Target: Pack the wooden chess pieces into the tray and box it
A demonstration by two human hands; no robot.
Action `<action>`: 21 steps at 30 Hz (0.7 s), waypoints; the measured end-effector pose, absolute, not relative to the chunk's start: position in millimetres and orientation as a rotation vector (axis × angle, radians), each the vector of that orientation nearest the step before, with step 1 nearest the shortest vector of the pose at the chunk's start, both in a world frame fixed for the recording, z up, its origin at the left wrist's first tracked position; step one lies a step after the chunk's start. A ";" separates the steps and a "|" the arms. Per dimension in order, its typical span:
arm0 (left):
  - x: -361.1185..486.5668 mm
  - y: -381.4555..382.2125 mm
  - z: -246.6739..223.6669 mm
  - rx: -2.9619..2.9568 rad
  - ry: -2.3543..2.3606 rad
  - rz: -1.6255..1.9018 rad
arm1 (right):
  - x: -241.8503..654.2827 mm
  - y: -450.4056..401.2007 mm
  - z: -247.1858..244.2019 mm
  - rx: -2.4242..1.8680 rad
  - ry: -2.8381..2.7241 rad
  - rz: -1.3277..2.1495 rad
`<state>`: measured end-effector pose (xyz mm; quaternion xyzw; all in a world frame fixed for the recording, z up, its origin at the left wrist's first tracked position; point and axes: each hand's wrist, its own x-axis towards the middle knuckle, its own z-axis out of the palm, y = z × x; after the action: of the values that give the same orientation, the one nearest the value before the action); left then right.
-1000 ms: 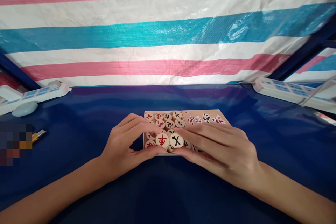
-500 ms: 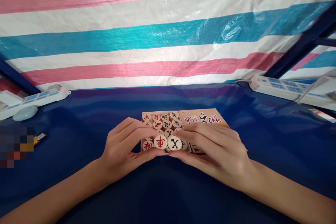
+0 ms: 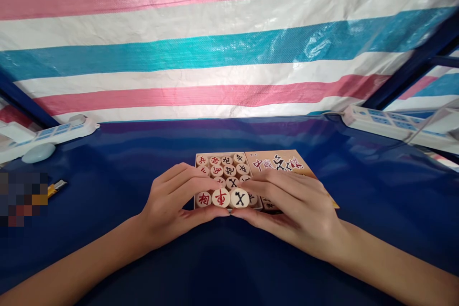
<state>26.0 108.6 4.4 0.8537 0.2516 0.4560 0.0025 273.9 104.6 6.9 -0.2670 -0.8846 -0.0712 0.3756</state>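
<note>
Low in the middle, my left hand (image 3: pixel 172 193) pinches a round Chinese chess piece with a red character (image 3: pixel 221 198) between thumb and fingers. My right hand (image 3: pixel 297 205) is closed in the same way on a chess piece with a black character (image 3: pixel 240 198). The two pieces sit side by side at the front of a shallow white box (image 3: pixel 220 154), above other pieces. Rows of round wooden pieces with red or black characters fill the box. Its printed lid (image 3: pixel 306 172) lies against the box's right side, partly covered by my right hand.
The table top (image 3: pixel 143 153) is dark blue and glossy. White power strips stand at the left (image 3: pixel 60 134) and right (image 3: pixel 380 126). A pale computer mouse (image 3: pixel 38 153) and a yellow cutter (image 3: pixel 57 187) lie at left. Behind hangs a striped plastic sheet (image 3: pixel 215 52).
The whole view has shifted very slightly. Both hands keep their pinch on the same two chess pieces, with hardly any movement relative to the box.
</note>
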 end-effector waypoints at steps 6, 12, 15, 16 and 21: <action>25.3 109.0 3.6 2.619 0.771 1.426 | 274.4 104.5 7.0 -0.662 -2.275 -0.160; 25.0 110.1 4.7 2.572 0.727 1.418 | 276.2 104.9 8.2 -0.669 -2.278 -0.183; 24.7 111.8 4.5 2.562 0.725 1.427 | 276.1 105.6 7.4 -0.679 -2.277 -0.179; 24.7 112.3 4.5 2.562 0.723 1.428 | 275.9 105.8 7.0 -0.685 -2.275 -0.184; 25.2 111.5 6.1 2.575 0.716 1.430 | 275.8 105.6 6.0 -0.694 -2.279 -0.185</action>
<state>25.2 111.5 6.1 0.8483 0.2360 0.4709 0.0551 275.8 105.6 6.0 -0.2700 -0.8872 -0.0722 0.3672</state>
